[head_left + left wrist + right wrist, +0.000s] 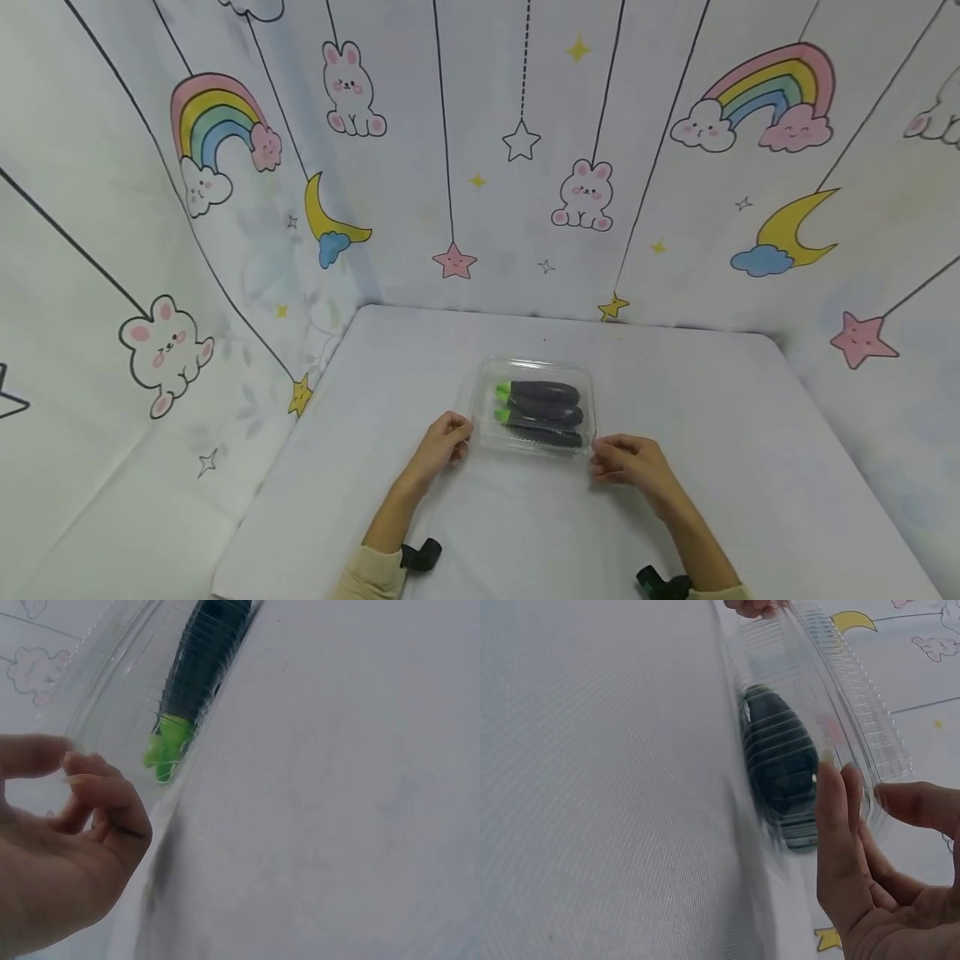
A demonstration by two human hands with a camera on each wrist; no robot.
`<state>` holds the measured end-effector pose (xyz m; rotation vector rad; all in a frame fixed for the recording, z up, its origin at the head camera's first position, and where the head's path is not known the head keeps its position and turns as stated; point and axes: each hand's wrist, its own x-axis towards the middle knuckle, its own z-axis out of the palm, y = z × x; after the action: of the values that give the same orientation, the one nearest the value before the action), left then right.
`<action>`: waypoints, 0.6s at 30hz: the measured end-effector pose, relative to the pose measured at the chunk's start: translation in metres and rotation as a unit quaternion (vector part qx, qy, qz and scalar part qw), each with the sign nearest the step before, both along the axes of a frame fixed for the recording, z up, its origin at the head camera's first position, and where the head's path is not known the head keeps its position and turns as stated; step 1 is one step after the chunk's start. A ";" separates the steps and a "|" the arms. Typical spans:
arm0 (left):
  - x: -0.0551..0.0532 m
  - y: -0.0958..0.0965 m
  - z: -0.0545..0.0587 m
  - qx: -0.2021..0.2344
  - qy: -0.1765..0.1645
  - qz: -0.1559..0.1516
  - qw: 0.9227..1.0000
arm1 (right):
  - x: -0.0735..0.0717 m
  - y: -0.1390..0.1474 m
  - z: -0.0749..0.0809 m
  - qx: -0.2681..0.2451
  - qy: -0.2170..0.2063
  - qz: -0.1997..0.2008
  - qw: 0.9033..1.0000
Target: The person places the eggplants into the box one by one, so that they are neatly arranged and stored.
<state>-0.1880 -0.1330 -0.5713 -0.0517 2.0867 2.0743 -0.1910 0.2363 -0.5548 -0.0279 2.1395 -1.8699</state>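
A clear plastic clamshell box (486, 417) sits on the white table, its lid down over the contents. Inside lie three dark eggplants (543, 408) side by side, their bright green stem ends (171, 742) toward the left. At the box's front left corner, my left hand (438, 446) pinches the rim between thumb and curled fingers. My right hand (633, 462) grips the front right corner, and in the right wrist view its thumb and fingers (836, 840) close on the clear rim (866, 780) from both sides.
The white table (720, 467) stretches out around the box on all sides. Behind and to the left and right hang white cloth walls (465, 100) printed with rainbows, rabbits, moons and stars. A dark wrist camera (422, 556) is strapped near the left sleeve.
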 end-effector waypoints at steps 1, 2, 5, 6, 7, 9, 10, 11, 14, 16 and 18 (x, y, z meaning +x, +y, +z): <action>0.000 0.000 0.000 0.003 0.002 -0.004 1.000 | 0.000 0.000 -0.001 -0.006 -0.004 -0.005 1.000; 0.001 0.001 0.001 0.007 0.002 -0.008 1.000 | -0.001 0.000 -0.001 -0.010 -0.006 -0.006 1.000; 0.002 0.000 0.001 0.024 -0.001 -0.022 0.999 | -0.001 0.000 -0.002 -0.016 -0.014 0.000 1.000; 0.003 -0.001 0.001 0.029 -0.004 -0.027 0.999 | -0.001 0.000 -0.002 -0.019 -0.017 0.001 1.000; 0.003 -0.001 0.001 0.033 -0.006 -0.030 0.999 | -0.001 0.000 -0.002 -0.021 -0.020 0.002 1.000; 0.003 -0.002 0.001 0.038 -0.012 -0.034 0.999 | -0.001 0.000 -0.001 -0.024 -0.023 0.008 0.999; 0.004 -0.002 0.001 0.037 -0.013 -0.035 0.999 | -0.002 -0.001 -0.001 -0.027 -0.023 0.009 0.999; 0.004 -0.002 0.001 0.036 -0.014 -0.035 0.999 | -0.002 -0.001 -0.001 -0.032 -0.026 0.007 0.999; 0.004 -0.001 0.002 0.025 -0.009 -0.025 0.999 | -0.002 -0.002 -0.001 -0.043 -0.031 -0.003 0.999; 0.003 0.000 0.003 0.015 -0.004 -0.012 1.000 | -0.002 -0.002 -0.001 -0.049 -0.033 -0.011 0.998; 0.003 0.001 0.004 0.005 0.002 0.000 1.000 | -0.002 -0.002 -0.001 -0.052 -0.035 -0.018 0.998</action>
<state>-0.1845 -0.1317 -0.5669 -0.0461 2.0785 2.0849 -0.1932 0.2343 -0.5563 0.0524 2.0090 -1.9702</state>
